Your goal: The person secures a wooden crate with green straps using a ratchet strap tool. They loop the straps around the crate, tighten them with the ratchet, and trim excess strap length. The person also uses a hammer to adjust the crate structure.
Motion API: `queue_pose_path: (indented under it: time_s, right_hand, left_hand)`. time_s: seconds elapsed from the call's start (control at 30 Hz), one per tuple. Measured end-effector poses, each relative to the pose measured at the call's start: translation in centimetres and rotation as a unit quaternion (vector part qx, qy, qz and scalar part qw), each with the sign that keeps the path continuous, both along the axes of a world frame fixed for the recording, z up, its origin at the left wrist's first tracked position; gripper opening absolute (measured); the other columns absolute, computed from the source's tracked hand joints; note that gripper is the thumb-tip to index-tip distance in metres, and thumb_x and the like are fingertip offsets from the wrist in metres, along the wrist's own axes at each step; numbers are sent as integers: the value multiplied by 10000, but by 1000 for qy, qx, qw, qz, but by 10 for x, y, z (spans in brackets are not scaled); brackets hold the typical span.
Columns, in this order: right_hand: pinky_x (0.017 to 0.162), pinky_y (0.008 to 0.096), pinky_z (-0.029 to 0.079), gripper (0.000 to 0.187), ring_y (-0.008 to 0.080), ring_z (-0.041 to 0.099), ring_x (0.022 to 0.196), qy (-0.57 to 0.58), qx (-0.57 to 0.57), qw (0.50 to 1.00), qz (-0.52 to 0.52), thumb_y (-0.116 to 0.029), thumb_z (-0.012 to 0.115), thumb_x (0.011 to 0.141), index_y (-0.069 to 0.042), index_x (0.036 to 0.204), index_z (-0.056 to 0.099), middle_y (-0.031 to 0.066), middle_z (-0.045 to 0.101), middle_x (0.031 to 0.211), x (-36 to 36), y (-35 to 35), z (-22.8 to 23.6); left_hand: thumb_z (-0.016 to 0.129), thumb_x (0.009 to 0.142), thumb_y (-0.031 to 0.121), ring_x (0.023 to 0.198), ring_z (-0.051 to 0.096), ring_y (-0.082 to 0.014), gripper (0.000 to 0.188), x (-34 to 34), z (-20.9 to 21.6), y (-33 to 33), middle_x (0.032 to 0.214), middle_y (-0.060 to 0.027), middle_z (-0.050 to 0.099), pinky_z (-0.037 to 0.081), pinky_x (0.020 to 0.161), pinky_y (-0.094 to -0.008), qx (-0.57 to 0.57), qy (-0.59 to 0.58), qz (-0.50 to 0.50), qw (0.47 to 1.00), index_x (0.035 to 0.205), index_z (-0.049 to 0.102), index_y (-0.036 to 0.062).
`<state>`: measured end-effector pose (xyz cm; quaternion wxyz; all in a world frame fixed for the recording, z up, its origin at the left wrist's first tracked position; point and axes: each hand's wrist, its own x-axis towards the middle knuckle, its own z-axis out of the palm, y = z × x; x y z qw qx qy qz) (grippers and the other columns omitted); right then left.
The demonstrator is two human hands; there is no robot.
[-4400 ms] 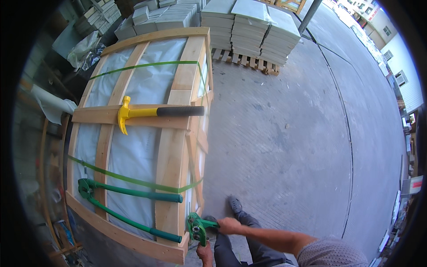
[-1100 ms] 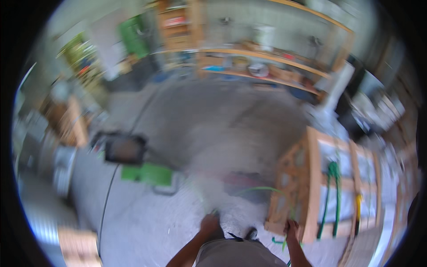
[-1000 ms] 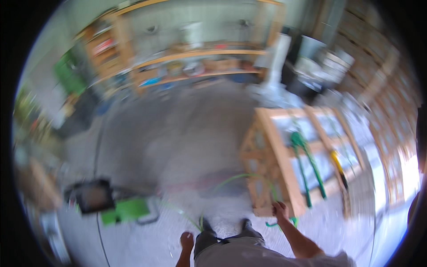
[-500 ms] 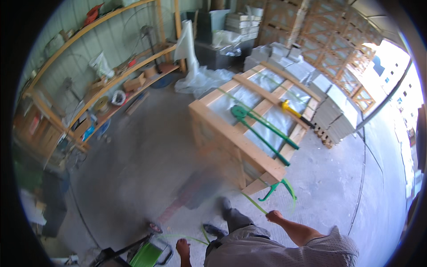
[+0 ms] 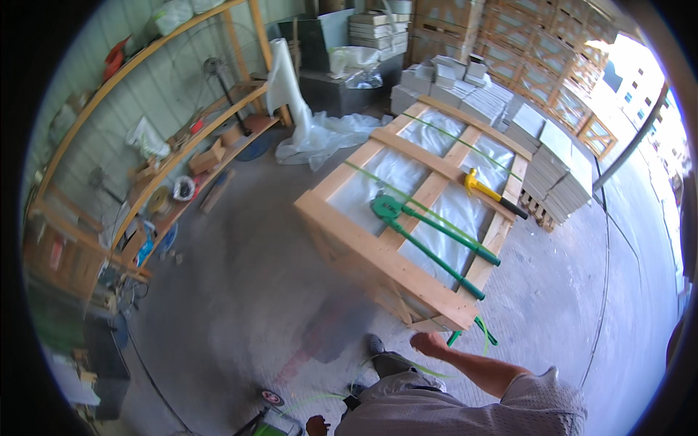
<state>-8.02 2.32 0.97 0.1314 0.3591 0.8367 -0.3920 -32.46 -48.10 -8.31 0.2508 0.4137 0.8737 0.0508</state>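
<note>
A wooden crate [image 5: 349, 231] with white wrapped contents stands in front of me. Across its top lie a green long-handled strapping tool [image 5: 436, 251] and a claw hammer [image 5: 494, 192] with a yellow head and black grip. Green straps [image 5: 429, 195] run over the slats. Another green tool [image 5: 486, 331] shows partly at the crate's near corner. My right hand [image 5: 430, 344] is closed on a loose green strap [image 5: 425, 368] beside that corner. Low in the view, my left hand [image 5: 318, 426] is near the strap cart; its fingers are too small and cut off to read.
A wheeled strap cart [image 5: 270, 430] stands at the lower edge. Shelves [image 5: 218, 156] with boxes and rolls line the left wall. Plastic film [image 5: 320, 138] lies on the floor behind the crate. Stacked pale slabs [image 5: 556, 156] stand on a pallet to the right; more crates [image 5: 509, 65] rise behind.
My right hand has moved up and left toward the crate's near end, with the strap now looping slack. My left hand sits lower and farther right. The view has shifted.
</note>
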Motion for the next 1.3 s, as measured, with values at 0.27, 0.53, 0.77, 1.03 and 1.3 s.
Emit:
queue_pose_path:
  time_s: [0.27, 0.53, 0.77, 1.03, 1.3]
  right_hand:
    - [584, 362, 498, 246, 206, 622, 587, 274, 231, 856, -372, -232, 524, 921, -35, 871, 663, 96, 644, 679, -27, 291, 66]
    - [867, 481, 462, 377, 386, 593, 1027, 20, 400, 820, -410, -409, 551, 903, -79, 1077, 604, 221, 633, 1070, 4, 493, 34]
    - [856, 527, 460, 477, 408, 602, 992, -131, 343, 878, -308, -466, 504, 883, -39, 1056, 629, 235, 645, 1042, 6, 534, 21]
    - [503, 358, 515, 232, 212, 660, 575, -62, 215, 892, -393, -209, 525, 903, -54, 807, 668, 92, 665, 677, 18, 584, -12]
    - [348, 230, 315, 341, 76, 404, 394, 178, 86, 883, -425, -370, 543, 939, -104, 725, 539, -28, 459, 543, -24, 513, 88]
  left_hand:
    - [669, 803, 263, 650, 654, -309, 188, -28, 20, 38, 732, -117, 642, 501, 530, -419, -1, -388, 472, 792, 820, 617, 83]
    - [497, 933, 264, 566, 649, -272, 194, -5, 62, -17, 774, -106, 617, 485, 441, -362, 43, -371, 547, 749, 957, 553, 80]
    - [669, 771, 196, 789, 642, -268, 125, -22, 89, 3, 828, -100, 638, 524, 668, -417, -46, -225, 394, 890, 820, 630, 88]
    - [510, 878, 263, 654, 686, -247, 288, -15, 144, 29, 822, -146, 680, 538, 655, -381, -57, -220, 551, 803, 851, 651, 14]
    - [499, 864, 319, 696, 699, -251, 333, -37, 90, 25, 779, -150, 703, 530, 737, -385, -118, -253, 491, 825, 924, 677, 45]
